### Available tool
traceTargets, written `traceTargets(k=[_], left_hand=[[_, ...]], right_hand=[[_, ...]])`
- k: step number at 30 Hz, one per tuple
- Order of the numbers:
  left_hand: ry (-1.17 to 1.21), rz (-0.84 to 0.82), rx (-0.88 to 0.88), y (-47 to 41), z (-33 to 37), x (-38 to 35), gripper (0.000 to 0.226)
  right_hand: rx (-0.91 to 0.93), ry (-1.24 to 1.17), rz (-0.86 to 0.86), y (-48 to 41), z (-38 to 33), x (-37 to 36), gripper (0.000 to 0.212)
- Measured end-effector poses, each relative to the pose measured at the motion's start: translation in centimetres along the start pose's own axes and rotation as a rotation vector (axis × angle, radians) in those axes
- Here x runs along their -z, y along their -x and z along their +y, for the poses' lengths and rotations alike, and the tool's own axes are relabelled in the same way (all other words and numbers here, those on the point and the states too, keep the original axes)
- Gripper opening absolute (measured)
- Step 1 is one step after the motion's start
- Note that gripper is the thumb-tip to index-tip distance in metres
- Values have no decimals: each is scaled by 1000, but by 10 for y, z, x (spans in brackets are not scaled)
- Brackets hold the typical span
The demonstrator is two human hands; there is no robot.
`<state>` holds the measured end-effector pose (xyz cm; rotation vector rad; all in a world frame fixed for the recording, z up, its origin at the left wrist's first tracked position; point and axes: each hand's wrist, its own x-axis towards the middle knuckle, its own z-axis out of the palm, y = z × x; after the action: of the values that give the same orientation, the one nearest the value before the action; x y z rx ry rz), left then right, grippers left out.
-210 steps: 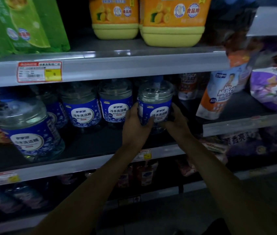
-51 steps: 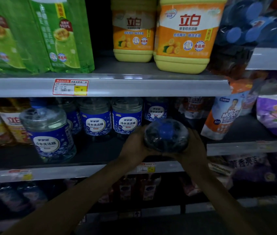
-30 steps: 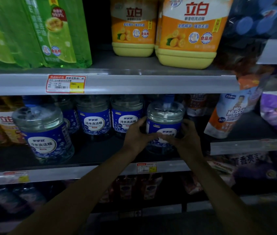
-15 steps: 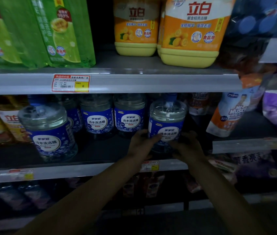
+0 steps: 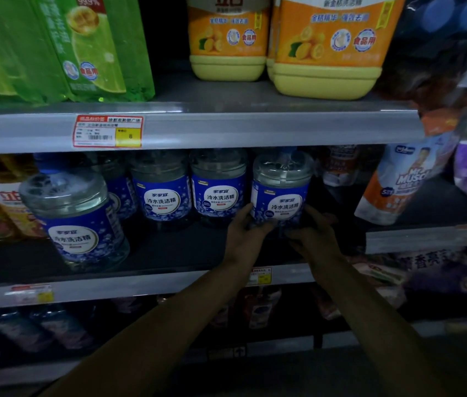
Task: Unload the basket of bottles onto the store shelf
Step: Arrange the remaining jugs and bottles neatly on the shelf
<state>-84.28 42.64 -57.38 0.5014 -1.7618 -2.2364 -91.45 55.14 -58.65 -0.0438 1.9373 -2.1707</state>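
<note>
- Dim store aisle, bottom of frame: my two forearms reach up toward the middle shelf [image 5: 169, 250].
- Centre frame: my left hand [image 5: 242, 233] and right hand [image 5: 313, 236] cup the base of a blue-labelled bottle [image 5: 282, 193], fingers curled against its lower sides. It stands upright on the shelf, at the right end of a row of matching bottles [image 5: 218, 190].
- Step in hand, as I judge it: seating this bottle in line. Next, let go without tipping it and turn to the basket, which is out of view.
- Top of frame: yellow jugs [image 5: 326, 47] line the shelf above.
</note>
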Motion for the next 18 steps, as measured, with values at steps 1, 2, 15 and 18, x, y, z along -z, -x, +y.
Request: traceTargets(k=[1, 2, 15, 18], left_hand=[[-7, -11, -3, -2, -1, 0, 44], [-12, -13, -5, -5, -2, 0, 43], [-15, 5, -65, -29, -8, -3, 56], [-27, 18, -71, -31, -9, -4, 54]], right_hand=[[1, -14, -6, 0, 0, -1, 74], [-1, -31, -13, -1, 0, -1, 77], [50, -29, -86, -14, 12, -13, 94], [58, -10, -91, -16, 14, -15, 97]])
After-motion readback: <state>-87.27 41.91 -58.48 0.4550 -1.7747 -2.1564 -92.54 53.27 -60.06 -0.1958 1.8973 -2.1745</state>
